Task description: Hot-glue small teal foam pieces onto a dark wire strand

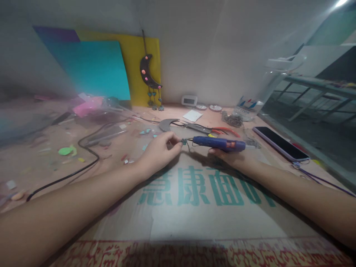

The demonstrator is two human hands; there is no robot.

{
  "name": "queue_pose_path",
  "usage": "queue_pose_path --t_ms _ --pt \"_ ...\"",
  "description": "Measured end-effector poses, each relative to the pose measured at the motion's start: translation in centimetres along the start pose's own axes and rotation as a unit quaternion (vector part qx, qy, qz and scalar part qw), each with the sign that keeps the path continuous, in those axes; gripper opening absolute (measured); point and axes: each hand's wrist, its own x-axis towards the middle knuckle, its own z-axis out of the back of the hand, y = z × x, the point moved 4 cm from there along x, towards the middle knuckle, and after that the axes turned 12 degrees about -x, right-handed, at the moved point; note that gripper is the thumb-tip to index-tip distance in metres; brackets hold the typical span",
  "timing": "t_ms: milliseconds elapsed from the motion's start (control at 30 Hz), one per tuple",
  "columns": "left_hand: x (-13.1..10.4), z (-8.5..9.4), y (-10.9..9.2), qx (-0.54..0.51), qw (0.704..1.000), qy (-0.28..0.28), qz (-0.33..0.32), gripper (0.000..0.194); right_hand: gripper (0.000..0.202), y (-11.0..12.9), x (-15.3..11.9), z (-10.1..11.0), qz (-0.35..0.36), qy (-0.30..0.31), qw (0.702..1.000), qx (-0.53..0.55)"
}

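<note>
My left hand (158,152) pinches a small dark greenish piece (184,141) between thumb and fingertips; a thin strand hangs from it. My right hand (235,158) is wrapped round a blue hot glue gun (211,142), held level, with its metal nozzle pointing left. The nozzle tip is at the small piece; whether they touch I cannot tell. Just behind my left hand lies a grey crescent moon cutout (165,125). Pliers with red handles (226,130) lie behind the glue gun.
A decorated dark moon hanging (145,72) is against yellow and turquoise sheets (97,70) at the wall. Paper scraps and a black cable (91,157) lie left. A phone (280,144), a clear plastic jug (250,105) and grey yarn (232,119) are right. Printed cardboard (178,222) covers the front.
</note>
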Motion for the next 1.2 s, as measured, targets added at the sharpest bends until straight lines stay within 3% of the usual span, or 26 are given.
queue_pose_path --t_ms 433,900,1200 --pt "0.0 0.0 0.0 0.003 1.000 -0.005 0.005 0.010 0.019 1.4 -0.4 1.0 -0.015 -0.009 1.000 0.002" --pt "0.0 0.0 0.1 0.002 1.000 -0.001 -0.002 0.011 0.023 0.9 -0.2 0.7 0.001 -0.004 1.000 -0.016" --pt "0.0 0.0 0.1 0.000 1.000 -0.011 0.012 0.011 0.021 1.6 -0.4 1.7 -0.021 -0.011 0.999 -0.048"
